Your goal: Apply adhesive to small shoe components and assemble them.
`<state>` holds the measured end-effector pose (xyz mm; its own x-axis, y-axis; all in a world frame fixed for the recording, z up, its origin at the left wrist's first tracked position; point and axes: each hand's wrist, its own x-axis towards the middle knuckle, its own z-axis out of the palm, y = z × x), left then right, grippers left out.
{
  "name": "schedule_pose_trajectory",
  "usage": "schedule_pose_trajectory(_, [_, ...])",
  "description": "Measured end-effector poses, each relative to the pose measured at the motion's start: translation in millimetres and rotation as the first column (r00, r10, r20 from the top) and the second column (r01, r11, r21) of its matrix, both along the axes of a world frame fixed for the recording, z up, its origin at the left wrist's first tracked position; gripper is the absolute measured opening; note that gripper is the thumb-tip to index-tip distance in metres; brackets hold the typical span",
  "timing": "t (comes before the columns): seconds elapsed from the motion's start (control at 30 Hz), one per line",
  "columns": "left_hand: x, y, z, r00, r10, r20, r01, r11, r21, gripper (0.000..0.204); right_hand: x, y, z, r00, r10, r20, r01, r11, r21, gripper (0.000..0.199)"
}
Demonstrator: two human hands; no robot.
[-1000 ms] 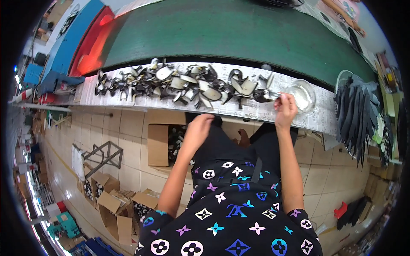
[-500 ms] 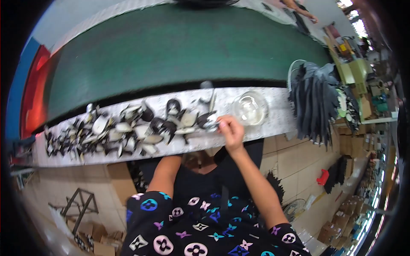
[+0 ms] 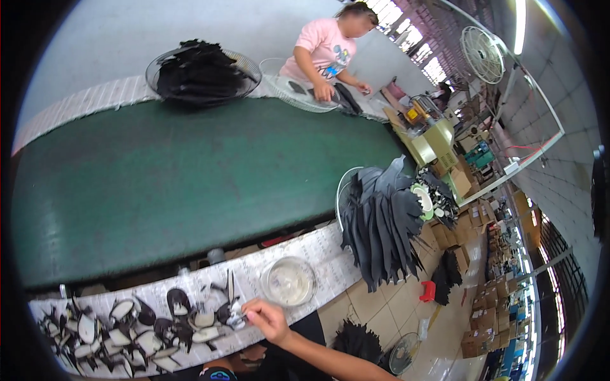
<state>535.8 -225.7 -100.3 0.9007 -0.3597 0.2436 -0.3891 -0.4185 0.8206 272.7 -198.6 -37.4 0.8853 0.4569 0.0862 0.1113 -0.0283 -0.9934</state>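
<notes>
View swung R; R hand (image 3: 269,322) by blk pc (image 3: 223,313), forearm (image 3: 337,359) slanting.

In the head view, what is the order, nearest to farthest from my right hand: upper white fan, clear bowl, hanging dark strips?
From your right hand:
1. Clear bowl, beyond it, slightly right.
2. Hanging dark strips, farther right.
3. White fan, far off, upper right.
</notes>
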Motion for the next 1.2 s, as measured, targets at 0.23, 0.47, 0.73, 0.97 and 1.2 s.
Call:
schedule_pose_trajectory(0.23, [23,-44,-29,0.995,-0.074,-0.06,0.068,0.994,-0.088,0.023,4,-1,-1,0.982,0.095,-0.16,-0.068,0.983,0.168,0.014])
schedule_pose_trajectory(0.47, [-109,-3,-99,0.896,-0.01,-0.444,-0.025,0.997,-0.072,0.024,12,-2,-5,0.969,0.118,-0.215,-0.101,0.991,0.089,0.019])
schedule_pose_trajectory(0.73, [-354,117,-176,0.547,0.261,-0.796,-0.199,0.964,0.179,0.025,14,1,2,0.99,0.019,-0.139,-0.008,0.997,0.077,0.024])
schedule_pose_trajectory(0.97, [-384,151,-174,0.561,0.399,-0.725,-0.32,0.912,0.255,0.027,15,3,0,0.985,0.065,-0.16,-0.046,0.992,0.119,0.023])
schedule_pose_trajectory(1.2, [-432,189,-96,0.265,0.222,-0.938,-0.557,0.83,0.039,0.032,6,7,-8,0.999,0.031,0.019,-0.034,0.987,0.158,0.022])
